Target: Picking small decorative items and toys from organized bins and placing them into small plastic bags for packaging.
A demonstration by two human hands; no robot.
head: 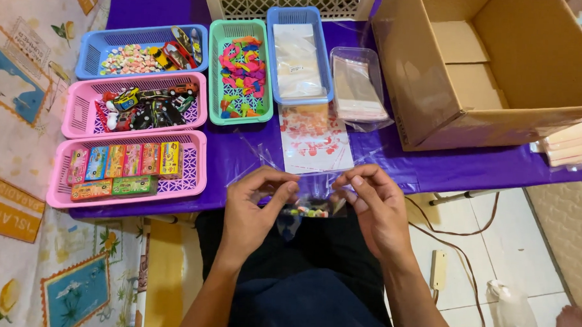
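1. Clear plastic bag (312, 206) with small colourful candies inside is held over the lap, at the near edge of the purple table (240, 152).
2. Left hand (254, 214) pinches its left top edge.
3. Right hand (376, 208) pinches its right top edge.
4. Printed bag (314, 138) lies just beyond.

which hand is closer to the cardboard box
Right. The right hand pinches the clear bag just below and left of the cardboard box; the left hand holds the bag's other side, farther left.
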